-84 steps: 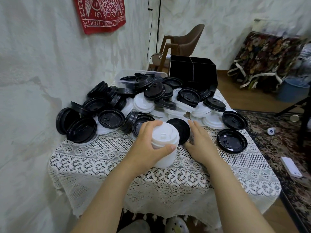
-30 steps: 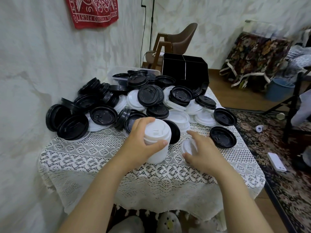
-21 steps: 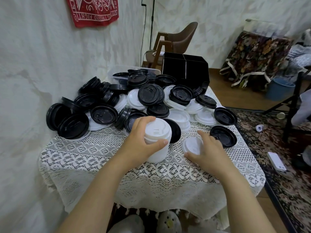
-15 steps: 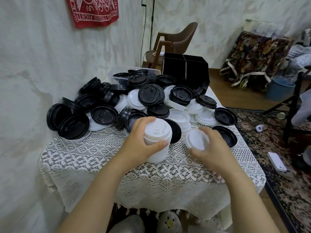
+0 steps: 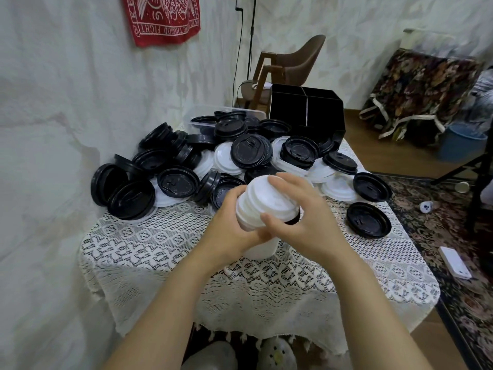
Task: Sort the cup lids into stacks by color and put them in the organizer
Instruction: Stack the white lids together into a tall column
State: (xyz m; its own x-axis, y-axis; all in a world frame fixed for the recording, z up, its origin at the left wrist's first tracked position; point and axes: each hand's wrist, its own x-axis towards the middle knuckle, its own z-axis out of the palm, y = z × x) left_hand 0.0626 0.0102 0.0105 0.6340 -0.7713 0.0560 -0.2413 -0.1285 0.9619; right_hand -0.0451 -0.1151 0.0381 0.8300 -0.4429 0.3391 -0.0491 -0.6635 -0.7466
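A tall stack of white lids (image 5: 260,248) stands on the lace tablecloth (image 5: 165,252) in front of me. My left hand (image 5: 226,231) wraps around its left side. My right hand (image 5: 301,222) presses a white lid (image 5: 266,198) onto the top of that stack, fingers over the rim. Behind lies a heap of black lids (image 5: 250,150) mixed with white lids (image 5: 338,189). The black organizer (image 5: 306,113) sits at the table's far end.
A clear plastic tub (image 5: 202,120) holding black lids sits left of the organizer. Two loose black lids (image 5: 369,220) lie near the right table edge. A wall runs along the left. A chair (image 5: 290,62), a rug and a phone (image 5: 454,261) are beyond.
My right hand picked up a single white lid from the cloth to the right and carried it left and up onto the top of the stack. My left hand kept its hold.
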